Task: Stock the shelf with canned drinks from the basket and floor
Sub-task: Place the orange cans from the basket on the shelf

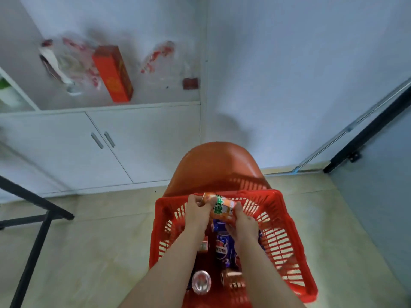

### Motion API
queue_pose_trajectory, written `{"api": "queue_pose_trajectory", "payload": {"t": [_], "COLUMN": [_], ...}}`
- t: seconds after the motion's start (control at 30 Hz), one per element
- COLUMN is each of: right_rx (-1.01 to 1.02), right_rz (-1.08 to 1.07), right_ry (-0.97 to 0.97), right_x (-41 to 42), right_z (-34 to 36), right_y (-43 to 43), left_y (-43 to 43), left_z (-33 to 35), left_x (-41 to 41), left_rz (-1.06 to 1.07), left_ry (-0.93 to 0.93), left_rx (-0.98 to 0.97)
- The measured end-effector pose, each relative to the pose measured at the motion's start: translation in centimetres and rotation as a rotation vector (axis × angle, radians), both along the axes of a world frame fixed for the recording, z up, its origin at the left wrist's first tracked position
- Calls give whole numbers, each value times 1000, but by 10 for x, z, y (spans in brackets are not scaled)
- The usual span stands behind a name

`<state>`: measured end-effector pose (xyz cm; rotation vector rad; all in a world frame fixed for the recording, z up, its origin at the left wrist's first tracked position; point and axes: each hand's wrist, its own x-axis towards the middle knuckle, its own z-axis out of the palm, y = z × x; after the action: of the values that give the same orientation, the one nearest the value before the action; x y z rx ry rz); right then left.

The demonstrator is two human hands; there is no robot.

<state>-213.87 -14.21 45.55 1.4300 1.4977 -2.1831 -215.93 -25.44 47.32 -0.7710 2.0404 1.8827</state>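
Forearms [175, 263]: bare, leading up to the grip.
Left hand [196, 210]: curled round orange can [222, 207], far end.
Right hand [243, 221]: curled round its near end.
Orange can: tilted, held over basket [289, 218].
Basket: red, under the grip, on orange chair [218, 165].
Under grip: blue can [223, 245]; nearer, silver-topped can [201, 282], copper can [233, 280].
Shelf [120, 105]: far beyond grip, left, bearing red box [112, 73].

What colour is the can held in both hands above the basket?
The can is orange with green lettering on white; the head view shows it.
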Motion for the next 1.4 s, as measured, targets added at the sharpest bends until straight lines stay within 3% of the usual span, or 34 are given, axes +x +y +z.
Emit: {"api": "queue_pose_trajectory", "payload": {"t": [0.17, 0.47, 0.6, 0.87, 1.4], "right_rx": [-102, -162, -184, -187, 164], "right_rz": [-72, -311, -369, -472, -333], "right_ry": [173, 424, 537, 722, 1004], "right_x": [9, 49, 84, 208, 501], "right_z": [75, 203, 244, 317, 433], "right_y": [33, 111, 152, 225, 335], "left_y": [25, 104, 145, 242, 384], "left_z": [77, 225, 284, 390, 565], "left_x": [-23, -26, -3, 88, 354], "left_rz": [-103, -475, -731, -1206, -1721], "left_ry": [121, 265, 428, 684, 1123], "left_rx": [84, 236, 143, -91, -147]}}
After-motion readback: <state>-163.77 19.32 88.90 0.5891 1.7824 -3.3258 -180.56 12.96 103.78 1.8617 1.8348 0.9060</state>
